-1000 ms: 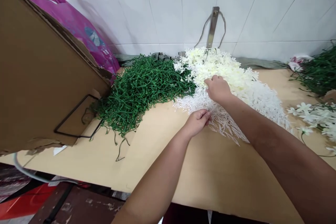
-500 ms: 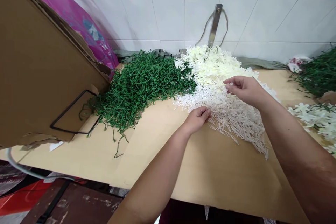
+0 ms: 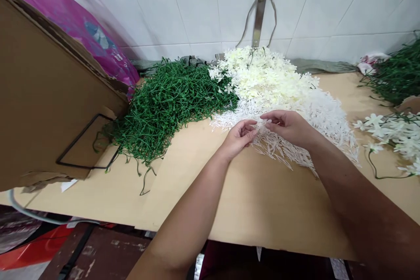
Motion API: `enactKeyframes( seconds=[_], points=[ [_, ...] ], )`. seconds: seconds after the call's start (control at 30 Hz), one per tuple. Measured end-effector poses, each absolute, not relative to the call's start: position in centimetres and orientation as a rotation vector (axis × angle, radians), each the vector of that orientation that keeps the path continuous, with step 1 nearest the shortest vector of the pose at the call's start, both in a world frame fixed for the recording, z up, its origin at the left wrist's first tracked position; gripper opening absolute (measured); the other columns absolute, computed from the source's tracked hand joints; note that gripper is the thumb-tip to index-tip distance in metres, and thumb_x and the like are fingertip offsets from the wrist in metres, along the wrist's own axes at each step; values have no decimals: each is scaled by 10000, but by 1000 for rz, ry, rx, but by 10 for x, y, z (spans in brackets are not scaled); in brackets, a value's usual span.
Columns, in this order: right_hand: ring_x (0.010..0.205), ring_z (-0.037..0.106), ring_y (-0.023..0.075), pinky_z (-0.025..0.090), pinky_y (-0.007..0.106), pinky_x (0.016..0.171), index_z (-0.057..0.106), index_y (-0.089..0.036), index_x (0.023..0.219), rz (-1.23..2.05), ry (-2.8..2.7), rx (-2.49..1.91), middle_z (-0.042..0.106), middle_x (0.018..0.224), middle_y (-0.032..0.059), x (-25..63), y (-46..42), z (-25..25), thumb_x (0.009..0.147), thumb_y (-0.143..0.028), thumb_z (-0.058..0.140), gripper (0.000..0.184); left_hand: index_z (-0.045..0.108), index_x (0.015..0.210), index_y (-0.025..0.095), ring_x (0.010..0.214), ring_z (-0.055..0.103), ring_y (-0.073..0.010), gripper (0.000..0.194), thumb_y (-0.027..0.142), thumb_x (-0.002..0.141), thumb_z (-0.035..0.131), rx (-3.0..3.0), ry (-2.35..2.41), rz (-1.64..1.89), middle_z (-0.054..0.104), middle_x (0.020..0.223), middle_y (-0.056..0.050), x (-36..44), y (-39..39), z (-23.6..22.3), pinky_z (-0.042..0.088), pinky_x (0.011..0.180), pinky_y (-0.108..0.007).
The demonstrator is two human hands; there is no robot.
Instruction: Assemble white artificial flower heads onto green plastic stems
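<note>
My right hand (image 3: 288, 127) pinches a small white artificial flower (image 3: 267, 122) between thumb and fingertips. Close beside it, my left hand (image 3: 241, 136) has its thumb and fingers curled in a pinch; what they hold is too small to make out. Both hands are over the near edge of a heap of thin white plastic sticks (image 3: 323, 113). Behind that lies a heap of cream-white flower heads (image 3: 262, 74). A tangled pile of green plastic stems (image 3: 177, 96) sits to the left, touching the white heaps.
At left stands a cardboard box (image 3: 49, 87) with a black wire frame (image 3: 74, 142) against it and a purple bag (image 3: 82, 22) behind. More white flowers (image 3: 398, 138) and green stems (image 3: 402, 70) lie at right. A metal strip (image 3: 260, 17) leans on the tiled wall.
My right hand has come down and toward me from the flower heap, close to my left hand. My left hand has risen slightly from the sticks' edge. The view has shifted a little.
</note>
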State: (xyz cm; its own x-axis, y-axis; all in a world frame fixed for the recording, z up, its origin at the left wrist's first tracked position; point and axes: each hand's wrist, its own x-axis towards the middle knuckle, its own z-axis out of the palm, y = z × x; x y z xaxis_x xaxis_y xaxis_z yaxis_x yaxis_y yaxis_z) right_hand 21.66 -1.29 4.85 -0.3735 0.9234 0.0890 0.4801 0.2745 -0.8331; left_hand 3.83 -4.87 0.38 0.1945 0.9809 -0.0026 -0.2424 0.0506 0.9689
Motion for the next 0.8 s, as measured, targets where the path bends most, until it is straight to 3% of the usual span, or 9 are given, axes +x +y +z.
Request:
enactKeyframes(
  seconds=[0.23,0.5,0.7,0.8],
  points=[
    [539,459,118,400,283,538,726,-125,957,857,-2064,-1303,604,652,30,207,-21,48,798,-243,553,263,620,830,149,500,408,-33,302,316,649,795,1064,986,1149,537,632,50,46,-47,-5,301,475,-194],
    [507,429,104,388,277,534,701,-110,1064,865,-1920,-1282,528,587,-11,211,-17,42,805,-214,565,311,596,835,153,435,397,-32,131,187,750,689,1052,1041,1173,487,562,72,49,-47,-4,292,443,-183],
    [647,575,152,499,366,710,717,-170,1061,486,-1978,-1344,680,958,90,218,-13,37,789,-136,548,322,592,856,158,445,375,-31,87,160,777,631,1072,1051,1176,467,585,72,49,-46,-7,287,441,-181],
    [654,580,168,510,377,710,734,-171,991,339,-2001,-1329,664,942,98,216,-8,38,793,-174,573,256,603,848,159,466,382,-33,106,189,762,658,1089,1050,1180,481,595,66,49,-45,-8,293,459,-182]
  ],
)
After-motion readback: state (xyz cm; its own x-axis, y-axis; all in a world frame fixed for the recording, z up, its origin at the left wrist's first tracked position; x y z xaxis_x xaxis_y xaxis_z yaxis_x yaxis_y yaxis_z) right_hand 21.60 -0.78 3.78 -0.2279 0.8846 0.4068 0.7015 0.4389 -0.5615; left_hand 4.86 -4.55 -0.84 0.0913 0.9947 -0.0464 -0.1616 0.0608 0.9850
